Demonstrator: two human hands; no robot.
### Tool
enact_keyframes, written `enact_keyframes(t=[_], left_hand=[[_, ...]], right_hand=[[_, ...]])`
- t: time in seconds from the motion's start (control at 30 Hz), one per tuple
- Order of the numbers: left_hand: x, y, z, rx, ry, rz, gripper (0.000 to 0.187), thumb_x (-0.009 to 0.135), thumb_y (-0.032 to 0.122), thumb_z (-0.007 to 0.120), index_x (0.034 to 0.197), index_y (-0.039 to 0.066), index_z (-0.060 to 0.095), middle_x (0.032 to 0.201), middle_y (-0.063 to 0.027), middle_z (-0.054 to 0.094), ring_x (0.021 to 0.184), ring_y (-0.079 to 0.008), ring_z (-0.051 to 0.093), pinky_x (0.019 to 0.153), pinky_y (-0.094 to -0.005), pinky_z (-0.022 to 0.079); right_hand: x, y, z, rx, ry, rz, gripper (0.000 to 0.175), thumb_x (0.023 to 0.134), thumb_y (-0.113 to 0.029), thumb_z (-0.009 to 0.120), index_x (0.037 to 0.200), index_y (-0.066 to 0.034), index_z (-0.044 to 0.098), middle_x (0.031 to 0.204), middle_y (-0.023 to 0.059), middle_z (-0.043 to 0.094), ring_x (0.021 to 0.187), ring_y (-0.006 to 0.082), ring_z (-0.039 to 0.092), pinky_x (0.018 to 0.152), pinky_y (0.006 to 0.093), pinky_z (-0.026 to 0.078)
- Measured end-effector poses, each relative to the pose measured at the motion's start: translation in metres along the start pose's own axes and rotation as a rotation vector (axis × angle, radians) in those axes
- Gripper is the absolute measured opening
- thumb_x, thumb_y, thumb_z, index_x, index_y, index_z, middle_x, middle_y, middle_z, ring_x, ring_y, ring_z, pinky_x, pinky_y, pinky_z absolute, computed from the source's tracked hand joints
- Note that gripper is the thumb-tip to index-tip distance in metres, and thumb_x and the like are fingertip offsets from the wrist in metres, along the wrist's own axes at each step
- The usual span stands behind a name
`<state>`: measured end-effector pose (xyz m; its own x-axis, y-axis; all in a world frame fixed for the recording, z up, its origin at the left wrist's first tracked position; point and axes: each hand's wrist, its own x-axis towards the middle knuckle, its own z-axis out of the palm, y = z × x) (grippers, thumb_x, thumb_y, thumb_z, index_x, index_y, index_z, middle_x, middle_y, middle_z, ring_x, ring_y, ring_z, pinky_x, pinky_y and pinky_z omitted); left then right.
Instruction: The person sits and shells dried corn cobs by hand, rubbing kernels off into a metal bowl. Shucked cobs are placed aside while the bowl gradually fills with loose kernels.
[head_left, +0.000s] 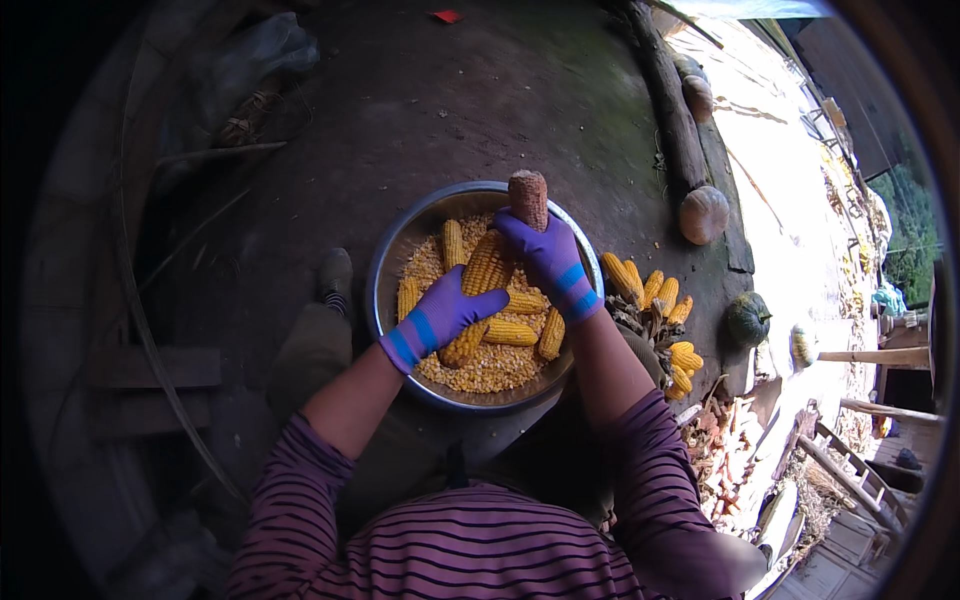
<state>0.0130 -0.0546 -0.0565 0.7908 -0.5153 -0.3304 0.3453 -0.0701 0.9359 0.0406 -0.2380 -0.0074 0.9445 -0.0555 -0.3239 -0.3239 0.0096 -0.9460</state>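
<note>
Both hands wear purple gloves with blue cuff bands, over a round metal basin (384, 266). My left hand (448, 306) grips a yellow corn cob (486, 271), tilted up to the right and still covered in kernels on the visible side. In my right hand (546, 251) is a bare, reddish-brown corncob (528, 196), its blunt end pointing away from me; its lower end is hidden by the fingers and seems close to the yellow cob. Loose corn kernels (480, 379) cover the basin's bottom. Several whole cobs, among them one ear (511, 332), lie on them.
Corn ears with pulled-back husks (667, 292) lie right of the basin. Beyond them are a dark green pumpkin (748, 319), a tan pumpkin (704, 215) and a wooden log (671, 105). Bare cobs (724, 457) lie at lower right. My shoe (335, 274) stands left of the basin.
</note>
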Motion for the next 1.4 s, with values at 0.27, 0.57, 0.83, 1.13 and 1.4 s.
enact_keyframes(t=[0.27,0.57,0.83,1.13,1.4], left_hand=[[-0.005,0.016,0.008,0.442,0.154,-0.185,0.055,0.089,0.024,0.077,0.132,0.000,0.053,0.120,-0.0130,0.068,0.112,-0.0241,0.065,0.096,-0.0350,0.051],[0.011,-0.010,-0.014,0.287,-0.022,0.070,0.050,0.091,0.020,0.073,0.132,-0.001,0.055,0.121,-0.0107,0.067,0.111,-0.0205,0.064,0.096,-0.0347,0.051],[-0.004,0.000,0.004,-0.072,-0.013,-0.092,0.042,0.092,0.021,0.072,0.127,0.002,0.056,0.103,-0.0075,0.068,0.085,-0.0168,0.069,0.074,-0.0304,0.057],[0.001,-0.001,0.004,-0.015,0.069,0.032,0.042,0.090,0.020,0.075,0.124,0.004,0.056,0.106,-0.0061,0.065,0.074,-0.0158,0.068,0.066,-0.0317,0.059],[-0.009,0.031,-0.014,-0.343,-0.152,-0.265,0.042,0.094,0.024,0.071,0.128,0.004,0.057,0.104,-0.0100,0.067,0.091,-0.0187,0.070,0.071,-0.0310,0.060]], right_hand=[[0.006,0.033,0.022,-0.471,0.253,-0.169,0.044,0.082,-0.038,0.073,0.113,-0.0073,0.069,0.100,0.0247,0.071,0.099,0.0432,0.067,0.084,0.0473,0.055],[-0.002,0.029,0.018,-0.165,-0.122,-0.163,0.054,0.079,-0.040,0.078,0.117,-0.0034,0.068,0.102,0.0158,0.073,0.098,0.0299,0.071,0.087,0.0384,0.055],[0.011,0.014,0.013,-0.314,0.148,-0.094,0.042,0.083,-0.037,0.074,0.112,-0.0069,0.069,0.095,0.0196,0.073,0.089,0.0379,0.072,0.079,0.0434,0.056],[0.000,0.040,0.028,-0.529,0.198,-0.470,0.047,0.079,-0.036,0.078,0.116,-0.0083,0.069,0.094,0.0157,0.075,0.089,0.0383,0.072,0.082,0.0434,0.056],[-0.018,-0.022,0.001,-0.012,-0.094,0.001,0.044,0.083,-0.033,0.077,0.115,-0.0043,0.070,0.084,0.0071,0.070,0.067,0.0130,0.067,0.060,0.0296,0.054]])
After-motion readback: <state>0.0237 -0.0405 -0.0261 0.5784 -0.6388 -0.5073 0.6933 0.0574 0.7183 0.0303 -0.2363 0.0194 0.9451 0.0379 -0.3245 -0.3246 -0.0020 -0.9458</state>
